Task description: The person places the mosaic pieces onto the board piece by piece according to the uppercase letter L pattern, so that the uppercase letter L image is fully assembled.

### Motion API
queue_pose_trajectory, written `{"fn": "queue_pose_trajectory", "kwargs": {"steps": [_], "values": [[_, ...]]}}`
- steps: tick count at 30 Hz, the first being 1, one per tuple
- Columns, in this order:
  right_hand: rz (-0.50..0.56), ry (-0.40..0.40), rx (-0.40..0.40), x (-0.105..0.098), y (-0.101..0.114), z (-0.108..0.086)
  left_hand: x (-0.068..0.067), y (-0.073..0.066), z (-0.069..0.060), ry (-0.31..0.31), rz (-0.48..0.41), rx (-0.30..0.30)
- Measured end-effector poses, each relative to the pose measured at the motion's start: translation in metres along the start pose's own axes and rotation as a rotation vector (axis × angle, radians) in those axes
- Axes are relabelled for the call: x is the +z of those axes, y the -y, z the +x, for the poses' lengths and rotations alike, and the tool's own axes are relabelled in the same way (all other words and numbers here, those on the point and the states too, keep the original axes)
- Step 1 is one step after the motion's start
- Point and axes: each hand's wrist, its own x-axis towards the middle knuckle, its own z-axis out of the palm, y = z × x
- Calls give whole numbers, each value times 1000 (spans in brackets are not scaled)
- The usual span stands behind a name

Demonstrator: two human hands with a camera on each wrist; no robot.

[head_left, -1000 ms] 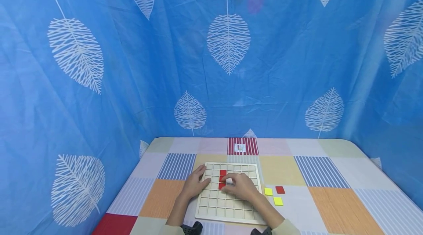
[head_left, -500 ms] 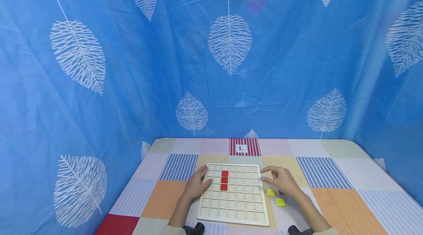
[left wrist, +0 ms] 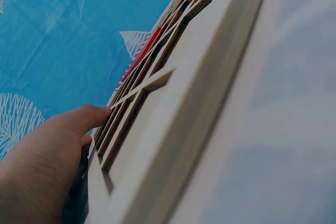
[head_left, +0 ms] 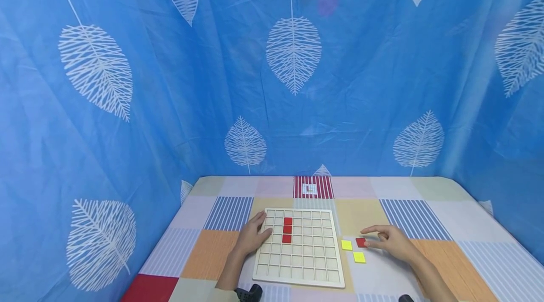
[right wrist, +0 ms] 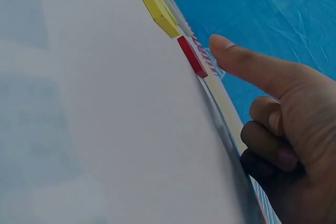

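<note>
A square wooden grid board [head_left: 297,264] lies on the table, with three red tiles [head_left: 287,229] in a column in its cells. My left hand [head_left: 250,236] rests at the board's left edge, fingers straight along the side and thumb [left wrist: 94,116] over the rim. To the right of the board, my right hand [head_left: 393,241] reaches toward a loose red tile [head_left: 360,242], index finger and thumb spread apart. In the right wrist view the thumb [right wrist: 252,64] is extended near that red tile [right wrist: 192,57], and the other visible fingers are curled in.
Two yellow tiles [head_left: 352,251] lie between the board and the loose red tile. A small card with a printed grid pattern [head_left: 310,189] is behind the board. A patchwork cloth [head_left: 442,264] covers the table, and a blue curtain [head_left: 365,104] encloses it.
My right hand has left the board's red column and moved right to the loose red tile, its index finger and thumb now apart. The left hand stays at the board.
</note>
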Motion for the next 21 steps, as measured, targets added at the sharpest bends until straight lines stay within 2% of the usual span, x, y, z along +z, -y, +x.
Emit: {"fn": "queue_pose_trajectory", "kwargs": {"steps": [6, 12, 15, 21], "values": [[-61, 50, 21, 3, 3, -1, -1, 0, -1, -7, 3, 25], [-91, 24, 27, 5, 5, 1, 0, 1, -1, -3, -2, 21], [-97, -14, -19, 7, 8, 1, 0, 0, -1, 3, -6, 20], [-90, -108, -191, 20, 34, 10, -1, -1, -2, 1, -9, 24]]}}
